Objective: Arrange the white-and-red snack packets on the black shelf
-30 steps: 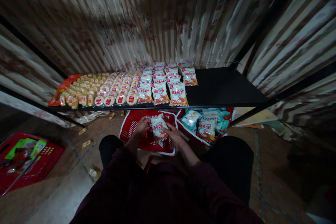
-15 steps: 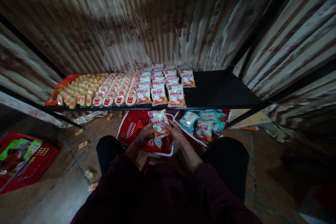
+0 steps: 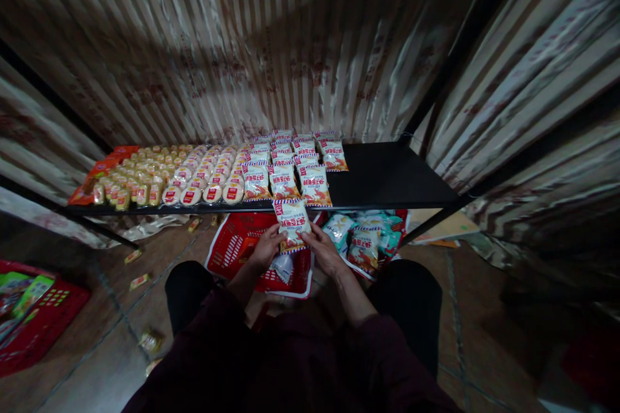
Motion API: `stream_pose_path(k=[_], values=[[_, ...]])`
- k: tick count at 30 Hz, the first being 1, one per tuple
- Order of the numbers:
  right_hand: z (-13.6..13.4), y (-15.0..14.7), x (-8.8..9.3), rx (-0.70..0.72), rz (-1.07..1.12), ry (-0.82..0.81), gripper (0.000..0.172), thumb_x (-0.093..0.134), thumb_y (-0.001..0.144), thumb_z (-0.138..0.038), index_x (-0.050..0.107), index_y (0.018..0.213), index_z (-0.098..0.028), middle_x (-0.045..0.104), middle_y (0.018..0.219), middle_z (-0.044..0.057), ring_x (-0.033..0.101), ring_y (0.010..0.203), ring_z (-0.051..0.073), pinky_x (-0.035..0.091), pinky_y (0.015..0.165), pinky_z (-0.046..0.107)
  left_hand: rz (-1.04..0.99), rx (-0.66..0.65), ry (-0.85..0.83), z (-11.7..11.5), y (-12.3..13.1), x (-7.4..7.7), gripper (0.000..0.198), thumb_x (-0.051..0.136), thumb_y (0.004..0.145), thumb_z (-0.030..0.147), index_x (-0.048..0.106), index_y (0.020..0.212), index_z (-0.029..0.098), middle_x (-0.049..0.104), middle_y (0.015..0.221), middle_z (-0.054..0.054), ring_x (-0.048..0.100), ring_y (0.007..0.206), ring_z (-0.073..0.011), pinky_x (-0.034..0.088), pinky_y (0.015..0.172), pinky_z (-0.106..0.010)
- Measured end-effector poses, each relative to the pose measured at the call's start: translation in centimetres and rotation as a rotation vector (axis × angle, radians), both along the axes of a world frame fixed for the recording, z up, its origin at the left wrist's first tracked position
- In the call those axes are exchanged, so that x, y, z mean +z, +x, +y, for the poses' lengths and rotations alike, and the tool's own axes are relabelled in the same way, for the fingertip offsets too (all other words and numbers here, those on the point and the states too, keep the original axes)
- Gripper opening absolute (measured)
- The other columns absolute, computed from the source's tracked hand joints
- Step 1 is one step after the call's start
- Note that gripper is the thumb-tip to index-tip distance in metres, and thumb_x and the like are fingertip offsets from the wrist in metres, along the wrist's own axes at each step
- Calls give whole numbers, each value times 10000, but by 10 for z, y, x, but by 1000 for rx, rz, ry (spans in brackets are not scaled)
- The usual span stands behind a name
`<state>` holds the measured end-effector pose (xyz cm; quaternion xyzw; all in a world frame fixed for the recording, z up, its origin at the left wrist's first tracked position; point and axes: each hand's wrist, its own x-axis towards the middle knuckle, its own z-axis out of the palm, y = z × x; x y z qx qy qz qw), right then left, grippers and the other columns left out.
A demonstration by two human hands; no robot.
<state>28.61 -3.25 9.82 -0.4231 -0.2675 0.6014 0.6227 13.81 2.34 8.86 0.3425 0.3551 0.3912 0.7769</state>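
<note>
A white and orange snack bag (image 3: 293, 224) with red lettering is held between both hands, just in front of the shelf's front edge. My left hand (image 3: 267, 248) grips its lower left side, and my right hand (image 3: 323, 249) closes on its lower right side. Directly below is a red basket (image 3: 231, 242) with a pale package (image 3: 281, 269) inside. On the black shelf (image 3: 382, 174), rows of matching snack bags (image 3: 316, 186) stand beyond my hands. To their left are rows of round wrapped cakes (image 3: 213, 190).
Small yellow wrapped snacks (image 3: 143, 193) and orange packets (image 3: 92, 181) fill the shelf's left end. A second basket below holds teal and white bags (image 3: 387, 232). Another red basket (image 3: 53, 316) stands at far left. Several loose wrapped pieces (image 3: 139, 281) lie on the floor.
My view has turned slightly, so the shelf sits lower and further left. The bag in my hands has come up closer to the shelf edge, still held by both hands.
</note>
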Motion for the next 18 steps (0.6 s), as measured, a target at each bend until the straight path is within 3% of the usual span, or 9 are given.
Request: stream_pose_path(k=[11, 18], values=[[-1, 38, 6, -72, -4, 32, 496, 812, 619, -344, 665, 1085, -261, 732, 1023, 20, 666, 914, 215, 492, 853, 352, 18, -55, 52, 2, 31, 21, 573, 841, 558, 289, 626, 1074, 165, 699, 1048, -93, 654, 971, -233, 479, 887, -348], [-1, 65, 9, -191, -38, 30, 454, 804, 624, -346, 682, 1057, -284, 734, 1012, -5, 657, 912, 189, 494, 825, 312, -13, -108, 71, 4, 60, 19, 612, 817, 580, 246, 612, 1149, 159, 696, 1032, -103, 652, 960, -229, 461, 894, -352]])
